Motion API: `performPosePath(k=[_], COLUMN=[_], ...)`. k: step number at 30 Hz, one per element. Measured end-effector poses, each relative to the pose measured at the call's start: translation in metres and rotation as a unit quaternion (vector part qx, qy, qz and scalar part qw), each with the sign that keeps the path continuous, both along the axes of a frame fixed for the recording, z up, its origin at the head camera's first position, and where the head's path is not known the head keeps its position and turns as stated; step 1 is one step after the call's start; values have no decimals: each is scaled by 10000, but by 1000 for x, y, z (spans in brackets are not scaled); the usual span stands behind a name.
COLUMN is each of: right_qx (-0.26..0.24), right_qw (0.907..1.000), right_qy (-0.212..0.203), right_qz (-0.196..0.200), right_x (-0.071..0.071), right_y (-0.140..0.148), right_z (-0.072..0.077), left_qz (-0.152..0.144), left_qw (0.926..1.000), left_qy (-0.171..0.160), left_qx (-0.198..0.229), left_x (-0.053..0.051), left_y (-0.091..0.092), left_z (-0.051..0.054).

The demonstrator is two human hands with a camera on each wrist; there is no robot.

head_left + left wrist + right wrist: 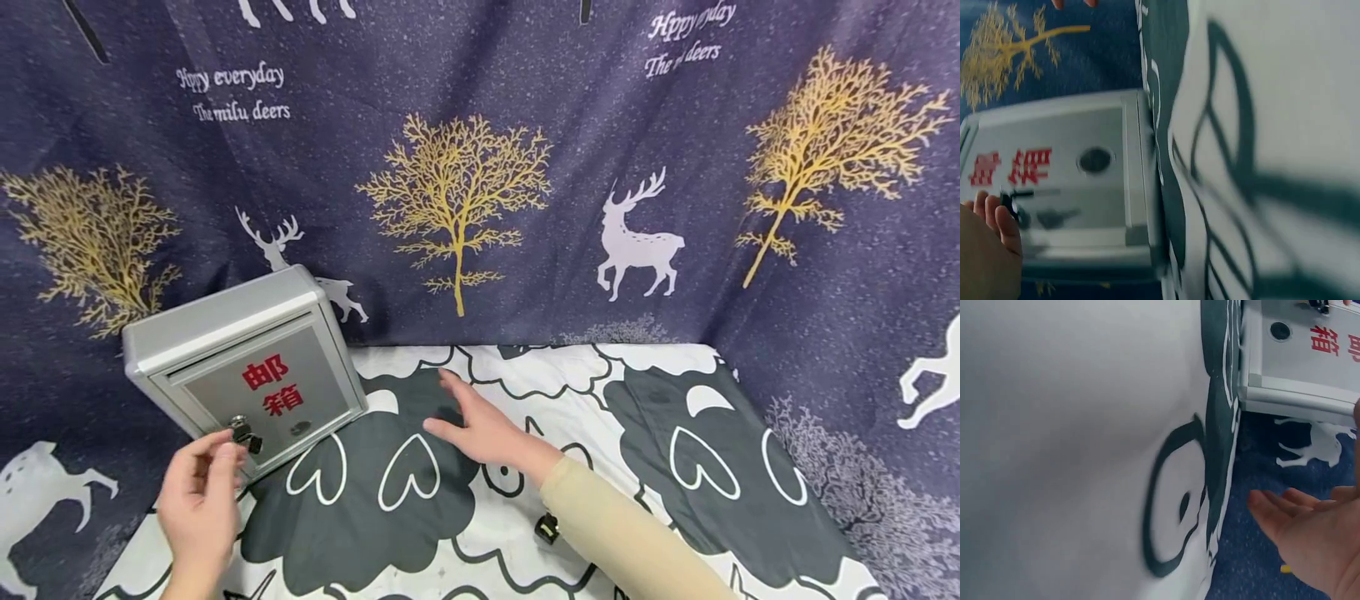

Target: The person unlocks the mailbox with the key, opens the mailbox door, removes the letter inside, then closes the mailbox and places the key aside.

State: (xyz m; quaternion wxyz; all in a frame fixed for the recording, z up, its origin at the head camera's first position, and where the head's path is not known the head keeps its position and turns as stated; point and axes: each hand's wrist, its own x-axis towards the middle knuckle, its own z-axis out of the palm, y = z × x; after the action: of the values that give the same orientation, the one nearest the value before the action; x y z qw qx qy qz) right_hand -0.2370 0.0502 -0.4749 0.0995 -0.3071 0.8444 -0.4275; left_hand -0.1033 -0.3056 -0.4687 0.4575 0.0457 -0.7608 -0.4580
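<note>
Left hand (198, 496): pinching a black key (254, 444) at the lock (237, 422)
Right hand (480, 427): unclenched, fingers outstretched above the patterned cloth (367, 533)
Silver box (240, 354): upright on cloth at left, before dark curtain (517, 83)

From our right hand (480, 429), the box (322, 375) blocks us at nine o'clock, beyond an open gap; the curtain (547, 275) bars twelve. We have room over the cloth (645, 425) toward three; a small black object (547, 528) lies at five, beside our sleeve (622, 529).
</note>
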Motion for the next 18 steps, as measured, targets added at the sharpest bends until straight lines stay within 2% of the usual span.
performPosePath(k=[4,6,8,10,12,16,18], right_qx=[-286,-394,-533,-629,-711,-816,-806], right_qw=[9991,9987,9978,9968,9956,9927,9921], right_qy=[-267,-288,-355,-441,-541,-743,-818], right_qz=[135,156,174,216,299,479,513], right_x=[-10,-17,-23,-28,-33,-41,-44], right_y=[-20,-31,-42,-53,-65,-83,-89], right_z=[5,6,6,6,6,5,4], left_qz=[797,1114,1271,1263,1244,865,568], left_qw=[9956,9911,9868,9839,9803,9739,9709], left_qy=[-177,-365,-595,-862,-1276,-1996,-2251], left_qx=[458,633,809,925,852,655,583], left_x=[-1,-3,-5,-6,-6,-9,-12], left_y=[-13,-19,-25,-31,-38,-48,-52], left_z=[1,1,0,-2,-4,-6,-7])
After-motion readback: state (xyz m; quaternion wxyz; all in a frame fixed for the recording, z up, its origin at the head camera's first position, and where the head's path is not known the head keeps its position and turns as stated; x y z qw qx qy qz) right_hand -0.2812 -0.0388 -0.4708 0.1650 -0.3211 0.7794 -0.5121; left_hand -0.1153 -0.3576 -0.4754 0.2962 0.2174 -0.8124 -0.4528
